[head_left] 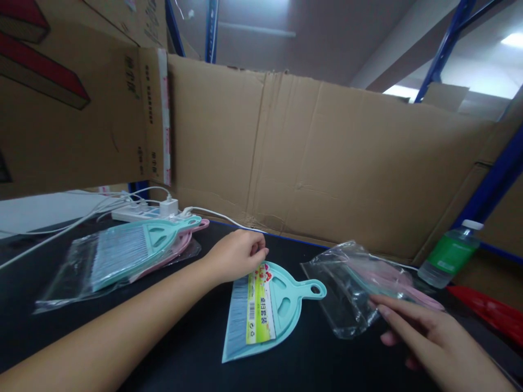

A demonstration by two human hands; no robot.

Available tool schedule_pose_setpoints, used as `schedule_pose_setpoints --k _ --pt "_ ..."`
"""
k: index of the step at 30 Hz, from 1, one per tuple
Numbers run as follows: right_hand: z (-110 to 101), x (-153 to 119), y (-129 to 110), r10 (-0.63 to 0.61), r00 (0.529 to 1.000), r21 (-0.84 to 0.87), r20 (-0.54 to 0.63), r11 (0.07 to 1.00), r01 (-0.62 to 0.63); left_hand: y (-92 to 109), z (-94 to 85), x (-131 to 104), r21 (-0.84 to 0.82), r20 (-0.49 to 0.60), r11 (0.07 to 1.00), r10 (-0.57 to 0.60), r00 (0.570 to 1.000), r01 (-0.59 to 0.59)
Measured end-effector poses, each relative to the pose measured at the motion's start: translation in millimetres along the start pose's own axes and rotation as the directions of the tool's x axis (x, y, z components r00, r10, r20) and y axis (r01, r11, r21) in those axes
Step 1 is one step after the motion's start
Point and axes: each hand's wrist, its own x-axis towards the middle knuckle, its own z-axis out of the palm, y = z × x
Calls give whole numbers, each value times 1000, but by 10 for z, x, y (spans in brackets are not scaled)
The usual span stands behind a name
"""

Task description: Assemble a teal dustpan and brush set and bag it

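A teal dustpan with a brush nested in it [286, 310] lies in the middle of the black table, with a printed card label [261, 305] across it. My left hand [239, 255] has its fingers curled closed at the set's far edge, by the label's top; the fingertips are partly hidden. On the right, a clear plastic bag [347, 310] lies beside pink and teal dustpans [379, 275], partly covering them. The fingertips of my right hand [429, 332] pinch the bag's near edge.
Bagged teal and pink dustpan sets [122, 253] lie at left, near a power strip [137, 212] with white cables. A green-labelled bottle [451, 253] and a red item [490, 313] are at right. Cardboard [327, 163] walls the table's back; a large box [81, 109] overhangs the left.
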Motion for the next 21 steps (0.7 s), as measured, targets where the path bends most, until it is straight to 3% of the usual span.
schedule_pose_setpoints --k 6,15,21 --pt "178 -242 -76 23 1000 115 -6 993 -22 -19 34 1 -13 26 1000 -5 1000 5" --pt "432 -318 23 -7 973 177 232 984 -35 -61 45 9 -39 39 999 -17 999 19" --pt "437 -340 -27 58 934 162 352 979 -122 -133 -36 24 30 95 996 -86 992 84"
